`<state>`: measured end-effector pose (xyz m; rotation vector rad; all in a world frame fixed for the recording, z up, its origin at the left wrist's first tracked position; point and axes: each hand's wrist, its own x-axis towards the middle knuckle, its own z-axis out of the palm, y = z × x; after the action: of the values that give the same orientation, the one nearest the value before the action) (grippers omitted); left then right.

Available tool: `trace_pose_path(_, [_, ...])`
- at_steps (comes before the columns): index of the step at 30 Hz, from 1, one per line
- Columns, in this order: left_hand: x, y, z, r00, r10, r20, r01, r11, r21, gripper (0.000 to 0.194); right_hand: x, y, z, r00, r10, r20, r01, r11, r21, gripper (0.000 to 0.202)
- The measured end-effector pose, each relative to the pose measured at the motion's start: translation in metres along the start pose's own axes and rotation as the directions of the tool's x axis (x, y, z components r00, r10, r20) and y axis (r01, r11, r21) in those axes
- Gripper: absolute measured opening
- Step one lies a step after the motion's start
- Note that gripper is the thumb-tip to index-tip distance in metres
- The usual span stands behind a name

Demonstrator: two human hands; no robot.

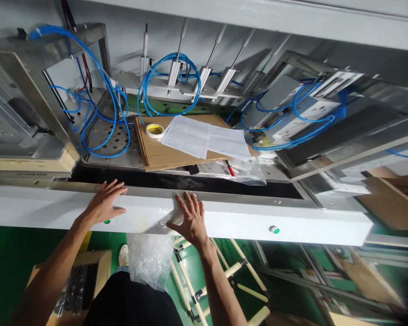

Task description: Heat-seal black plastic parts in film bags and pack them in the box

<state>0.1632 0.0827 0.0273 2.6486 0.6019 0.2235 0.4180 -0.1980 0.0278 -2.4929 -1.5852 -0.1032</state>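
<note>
Resting flat on the long white front rail (245, 221) of the machine, both hands lie open with fingers spread wide and grip nothing. Taking that rail as the landmark and going from its left end: behind it, at the far left, loops of blue air hose (102, 113) hang over a perforated metal plate (117, 141). The left hand (105, 201) lies palm down on the rail's top, left of its middle, fingertips reaching toward the steel strip along the rail's back edge; a green button shows just under the wrist. Below the rail here a cardboard box (85, 276) sits on the green floor. Next along, a clear plastic bag (149, 258) hangs down off the rail's front, its upper end lying on the rail and pinned beneath the right hand (189, 222), which presses on it near the rail's middle. Beyond the rail at this point lies a stack of cardboard sheets (163, 151) carrying a roll of tape (155, 130) and white papers (204, 138). A red-handled tool (230, 168) lies just off the cardboard's near right corner. Further right, a second green button (274, 229) sits on the rail's front face.
</note>
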Motion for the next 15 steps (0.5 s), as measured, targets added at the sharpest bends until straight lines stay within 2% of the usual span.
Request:
trace_pose_path(10, [-0.010, -0.026, 0.004, 1.000, -0.016, 0.001, 0.016, 0.999, -0.041, 0.089, 0.003, -0.007, -0.008, 0.999, 0.048, 0.023, -0.050, 0.994, 0.092, 0.120])
trace_pose_path(12, [-0.014, -0.027, 0.004, 0.999, 0.012, -0.050, -0.015, 0.999, -0.049, 0.085, 0.000, -0.010, -0.010, 0.997, 0.073, 0.018, -0.075, 0.989, 0.124, 0.117])
trace_pose_path(15, [-0.029, -0.025, 0.004, 0.976, 0.063, -0.207, -0.084, 0.992, -0.098, 0.076, -0.011, -0.022, -0.013, 0.994, 0.106, -0.004, -0.103, 0.977, 0.185, 0.109])
